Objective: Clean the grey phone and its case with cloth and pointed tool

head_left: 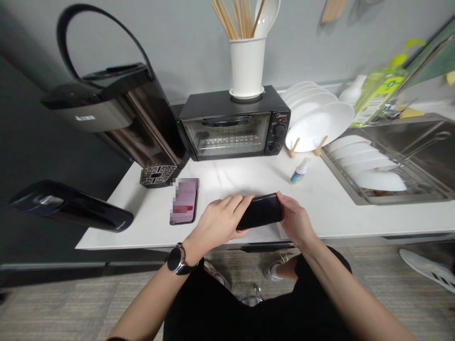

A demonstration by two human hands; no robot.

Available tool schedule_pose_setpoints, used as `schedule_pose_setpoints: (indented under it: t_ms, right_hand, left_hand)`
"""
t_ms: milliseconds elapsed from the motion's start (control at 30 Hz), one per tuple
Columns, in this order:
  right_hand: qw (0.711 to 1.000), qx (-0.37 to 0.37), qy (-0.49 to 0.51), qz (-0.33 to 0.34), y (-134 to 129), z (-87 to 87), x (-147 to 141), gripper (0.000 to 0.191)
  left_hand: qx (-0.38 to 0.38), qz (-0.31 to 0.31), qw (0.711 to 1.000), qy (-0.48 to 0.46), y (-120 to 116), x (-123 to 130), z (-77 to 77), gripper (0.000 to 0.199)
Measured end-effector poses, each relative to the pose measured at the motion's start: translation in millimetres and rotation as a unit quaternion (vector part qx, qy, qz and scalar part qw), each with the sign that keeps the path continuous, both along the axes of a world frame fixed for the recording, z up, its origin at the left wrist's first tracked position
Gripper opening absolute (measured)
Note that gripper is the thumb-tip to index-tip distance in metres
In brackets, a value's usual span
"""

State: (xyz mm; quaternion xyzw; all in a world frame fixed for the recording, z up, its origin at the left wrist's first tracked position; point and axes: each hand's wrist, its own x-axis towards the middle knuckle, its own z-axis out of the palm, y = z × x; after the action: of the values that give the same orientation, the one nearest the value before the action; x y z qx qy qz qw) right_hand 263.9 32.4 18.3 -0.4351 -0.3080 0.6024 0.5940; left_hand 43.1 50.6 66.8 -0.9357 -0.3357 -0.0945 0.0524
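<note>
Two hands, your left hand point(218, 219) and right hand point(295, 217), clasp one black phone point(260, 211), long axis left-right; pink phone point(184, 201) near, toaster oven point(234, 123) behind.

Both hands are gripping a black phone point(261, 211) over the white counter point(330, 199) edge, left hand point(220, 222) and right hand point(295, 219) at opposite ends. Another phone point(184, 201) is lying nearby, toaster oven point(232, 124) sitting behind.

We see a glossy black flat phone point(261, 211) above a plain white desk point(330, 189), and beside it a second phone with a pink-purple screen point(184, 200). A black toaster oven point(234, 122) carries a white ribbed utensil holder point(247, 66) of pale wooden chopsticks point(232, 18). The small dropper bottle point(299, 171) is white with a blue label, and the round-faced wristwatch point(177, 259) is black.
</note>
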Motion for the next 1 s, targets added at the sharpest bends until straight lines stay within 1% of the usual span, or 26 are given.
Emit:
schedule_pose_setpoints:
  t_ms: [200,400,500,600,700,833,1000]
  right_hand:
    - [1.000,-0.015,0.008,-0.003,-3.6,0.8,1.8,0.044]
    - [0.998,-0.045,0.018,0.046,-7.2,0.3,12.1,0.045]
    - [0.998,-0.022,0.020,0.060,-13.6,4.3,9.7,0.047]
    - [0.997,0.034,0.018,0.071,-22.7,7.9,2.2,0.047]
    - [0.996,0.073,0.014,0.050,-30.4,9.1,-5.8,0.045]
    - [0.996,0.066,0.052,0.029,-35.0,6.7,-12.4,0.041]
    - [0.995,0.050,0.087,0.022,-34.9,-2.6,-14.7,0.039]
  left_hand:
    - [-0.008,0.017,1.000,-0.024,-4.1,1.5,-2.4,0.078]
    - [-0.002,0.020,0.999,-0.044,-9.6,3.2,-6.8,0.078]
    - [-0.018,0.044,0.996,-0.071,-9.7,3.7,-7.3,0.090]
    - [-0.046,0.087,0.990,-0.104,-10.9,2.8,-8.8,0.102]
    - [-0.073,0.108,0.982,-0.138,-14.7,1.4,-12.5,0.112]
    - [-0.090,0.113,0.974,-0.176,-18.6,1.7,-16.5,0.125]
    - [-0.102,0.129,0.972,-0.165,-17.0,4.5,-17.1,0.128]
